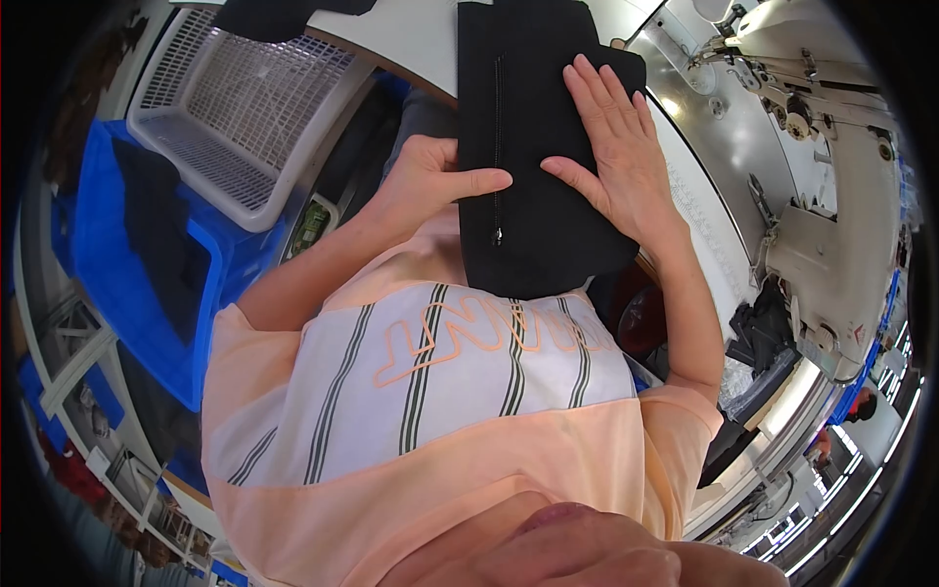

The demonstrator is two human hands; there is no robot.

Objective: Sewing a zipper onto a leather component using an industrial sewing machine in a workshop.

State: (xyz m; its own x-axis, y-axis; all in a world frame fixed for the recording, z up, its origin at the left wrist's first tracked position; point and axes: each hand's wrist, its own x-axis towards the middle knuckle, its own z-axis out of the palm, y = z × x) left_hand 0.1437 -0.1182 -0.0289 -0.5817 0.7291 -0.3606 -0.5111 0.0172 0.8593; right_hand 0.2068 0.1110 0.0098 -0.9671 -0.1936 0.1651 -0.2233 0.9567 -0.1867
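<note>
A black fabric panel (pixel 528 127) with a zipper (pixel 499 147) set along it lies in front of me, partly on the white table and partly over its near edge. The zipper pull sits at the end closest to my body. My left hand (pixel 435 176) pinches the panel's left edge, the thumb on top near the zipper and the fingers hidden beneath. Flat on the panel's right side rests my right hand (pixel 616 147), fingers stretched and thumb spread toward the zipper.
To the right stands a sewing machine (pixel 822 235) with thread spools. On the left a white plastic basket (pixel 293 186) sits by a blue bin (pixel 108 254) with dark cloth in it. Another black fabric piece (pixel 269 18) hangs over the white table's (pixel 411 44) edge. Black scraps (pixel 768 323) lie below the machine.
</note>
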